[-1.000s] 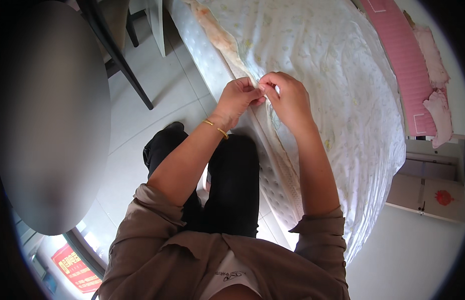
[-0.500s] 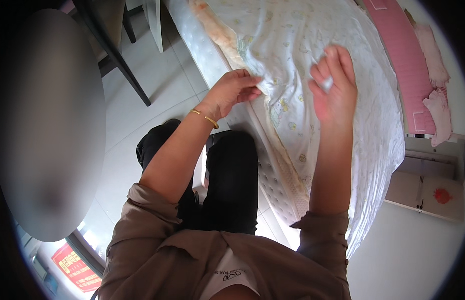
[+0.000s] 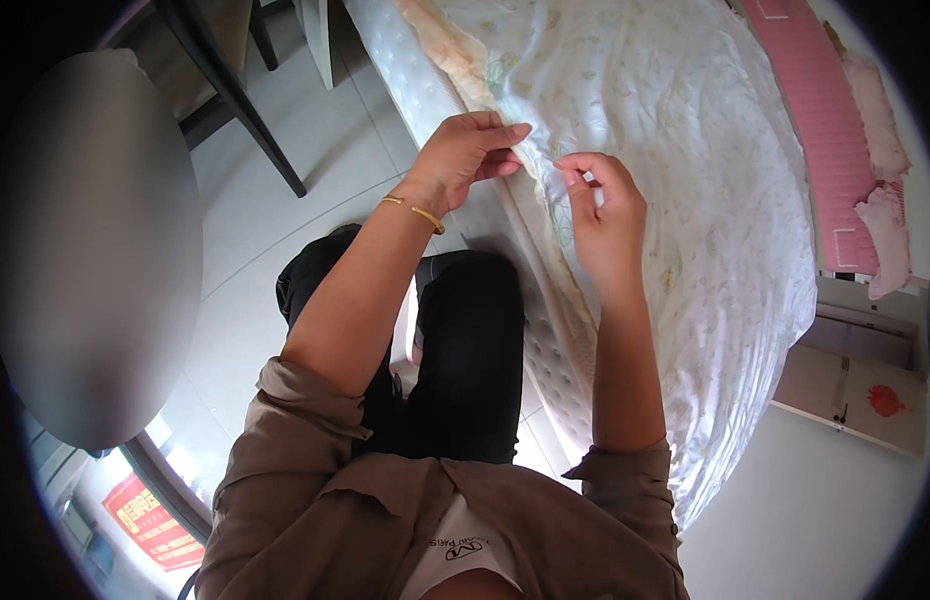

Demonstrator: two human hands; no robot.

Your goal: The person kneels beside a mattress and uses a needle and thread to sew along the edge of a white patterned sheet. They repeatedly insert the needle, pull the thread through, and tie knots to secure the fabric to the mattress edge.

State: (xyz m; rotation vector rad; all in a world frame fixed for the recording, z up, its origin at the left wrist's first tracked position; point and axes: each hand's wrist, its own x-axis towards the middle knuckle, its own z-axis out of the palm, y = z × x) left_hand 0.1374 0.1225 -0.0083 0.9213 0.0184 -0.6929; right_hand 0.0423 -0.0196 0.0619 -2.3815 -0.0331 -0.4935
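Note:
A white quilt (image 3: 685, 190) with a pale print lies over the bed, its peach and cream edge (image 3: 447, 40) running along the near side. My left hand (image 3: 470, 155), below a gold bangle (image 3: 425, 220), pinches that edge between thumb and fingers. Just to its right, my right hand (image 3: 610, 215) is held over the quilt with thumb and forefinger brought together. Anything between those fingertips is too small to make out. Under the quilt, the tufted side of a pale mattress (image 3: 550, 345) shows beside my knee.
A dark-legged chair (image 3: 240, 110) stands on the tiled floor (image 3: 275, 210) at the upper left. A blurred grey rounded shape (image 3: 95, 250) fills the left side. Beyond the bed are a pink padded panel (image 3: 820, 140) and a pale cabinet (image 3: 845, 390) with a red decoration.
My right hand has come down and left from above the quilt, close to my left hand. My left hand keeps its pinch on the quilt edge. The view has shifted slightly.

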